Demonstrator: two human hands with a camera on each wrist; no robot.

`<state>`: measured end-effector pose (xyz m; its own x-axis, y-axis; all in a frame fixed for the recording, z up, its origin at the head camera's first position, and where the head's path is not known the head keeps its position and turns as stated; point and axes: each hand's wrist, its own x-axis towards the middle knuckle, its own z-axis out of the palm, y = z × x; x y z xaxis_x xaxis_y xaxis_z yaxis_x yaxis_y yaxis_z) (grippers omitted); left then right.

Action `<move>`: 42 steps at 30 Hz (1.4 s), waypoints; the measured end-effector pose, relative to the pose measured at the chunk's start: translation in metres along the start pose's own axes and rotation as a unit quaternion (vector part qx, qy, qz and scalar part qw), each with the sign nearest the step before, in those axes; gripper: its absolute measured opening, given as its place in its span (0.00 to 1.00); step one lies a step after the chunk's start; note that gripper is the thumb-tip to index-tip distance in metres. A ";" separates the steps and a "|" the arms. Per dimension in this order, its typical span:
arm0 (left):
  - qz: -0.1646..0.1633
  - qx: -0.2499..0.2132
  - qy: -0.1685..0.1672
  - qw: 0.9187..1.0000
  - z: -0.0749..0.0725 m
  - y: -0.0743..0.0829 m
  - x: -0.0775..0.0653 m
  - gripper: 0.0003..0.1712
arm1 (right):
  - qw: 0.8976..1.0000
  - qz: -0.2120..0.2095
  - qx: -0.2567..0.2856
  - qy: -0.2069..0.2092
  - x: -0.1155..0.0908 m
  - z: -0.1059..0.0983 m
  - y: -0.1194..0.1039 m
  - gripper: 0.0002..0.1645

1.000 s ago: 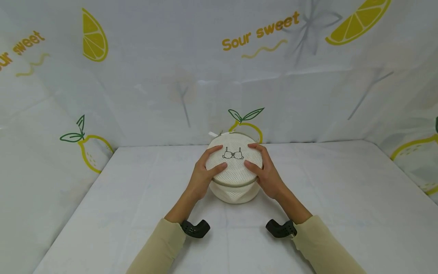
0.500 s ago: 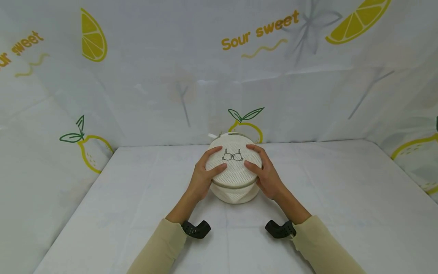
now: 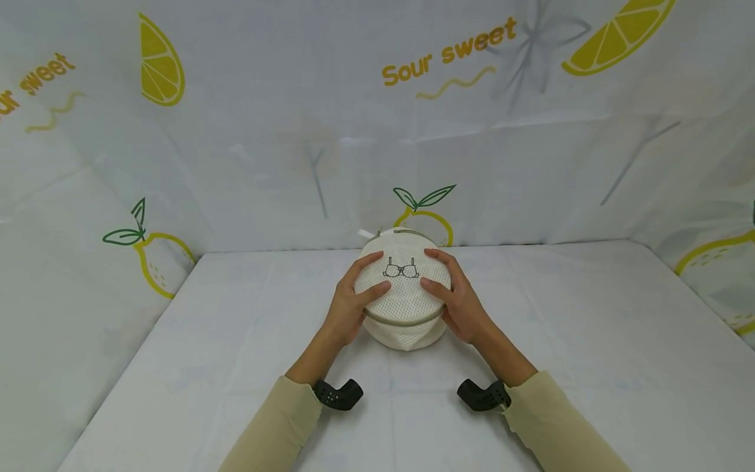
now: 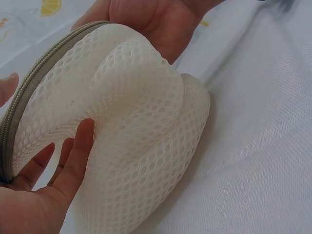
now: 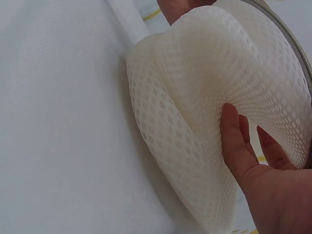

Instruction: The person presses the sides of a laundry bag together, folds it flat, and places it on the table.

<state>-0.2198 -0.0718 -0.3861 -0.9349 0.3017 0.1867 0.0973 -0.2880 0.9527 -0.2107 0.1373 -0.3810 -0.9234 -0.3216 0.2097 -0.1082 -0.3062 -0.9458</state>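
A round, cream mesh laundry bag (image 3: 403, 301) with a bra drawing on its top stands on the white-covered table, its lid tilted toward me. My left hand (image 3: 348, 301) grips its left rim, thumb on the lid and other fingers round the side. On the opposite rim my right hand (image 3: 463, 305) holds it the same way. The zipper (image 4: 29, 78) along the rim looks closed where it shows in the left wrist view. Soft folds dent the mesh side (image 5: 195, 97) near my fingertips in the right wrist view. The bag's inside is hidden.
The white cloth (image 3: 236, 367) covers the table. Behind it hangs a white curtain (image 3: 248, 164) with lemon prints, close to the back of the bag. A black wrist camera mount (image 3: 338, 395) sits at my left wrist, another mount (image 3: 483, 394) at my right.
The lid has tipped very slightly toward me since one second ago, and my right fingers have shifted a little with it. Over the last half second hardly anything differs.
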 end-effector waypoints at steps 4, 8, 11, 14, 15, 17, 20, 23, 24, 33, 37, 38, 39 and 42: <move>-0.006 -0.012 -0.006 1.000 0.000 0.000 0.000 0.32 | 1.000 0.005 0.003 0.004 -0.001 0.001 -0.001 0.35; -0.006 -0.017 -0.009 1.000 0.001 0.001 -0.001 0.32 | 1.000 0.010 0.008 0.007 -0.001 0.001 -0.003 0.35; -0.004 -0.020 -0.010 1.000 0.001 0.001 -0.002 0.32 | 1.000 0.014 0.005 0.011 -0.001 0.002 -0.004 0.36; -0.001 -0.019 -0.012 1.000 0.002 0.002 -0.002 0.32 | 1.000 0.018 -0.009 0.016 -0.001 0.002 -0.005 0.36; 0.000 -0.015 -0.011 1.000 0.002 0.002 -0.002 0.32 | 1.000 0.020 -0.017 0.017 -0.001 0.002 -0.005 0.36; -0.001 -0.001 -0.006 1.000 0.001 0.002 -0.002 0.32 | 0.999 0.024 -0.035 0.019 -0.001 0.002 -0.005 0.36; -0.009 0.025 0.004 1.000 -0.001 0.002 -0.002 0.31 | 0.997 0.035 -0.062 0.019 -0.001 0.001 -0.006 0.36; -0.023 0.033 0.005 0.999 -0.003 0.003 -0.002 0.31 | 0.996 0.047 -0.069 0.012 -0.001 0.001 -0.006 0.36; -0.028 0.030 0.003 0.999 -0.003 0.003 -0.002 0.30 | 0.996 0.051 -0.066 0.009 -0.001 0.001 -0.006 0.35; -0.048 -0.018 -0.022 0.998 -0.003 0.005 -0.002 0.29 | 0.998 0.057 -0.025 -0.017 -0.002 0.000 -0.008 0.35; -0.044 -0.044 -0.033 0.997 -0.002 0.005 -0.002 0.30 | 0.999 0.048 -0.001 -0.017 -0.001 -0.001 -0.008 0.33; -0.043 -0.051 -0.036 0.997 -0.001 0.005 -0.002 0.30 | 0.999 0.046 0.005 -0.016 -0.001 -0.001 -0.008 0.33; -0.042 -0.058 -0.040 0.997 -0.001 0.005 -0.002 0.30 | 0.999 0.045 0.010 -0.015 -0.001 -0.001 -0.008 0.33; -0.041 -0.067 -0.043 0.996 0.001 0.004 -0.002 0.33 | 0.999 0.048 0.022 -0.012 -0.001 -0.001 -0.010 0.33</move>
<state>-0.2170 -0.0731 -0.3821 -0.9043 0.4051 0.1347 -0.0304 -0.3758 0.9262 -0.2088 0.1415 -0.3725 -0.9197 -0.3719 0.1256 -0.0032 -0.3128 -0.9498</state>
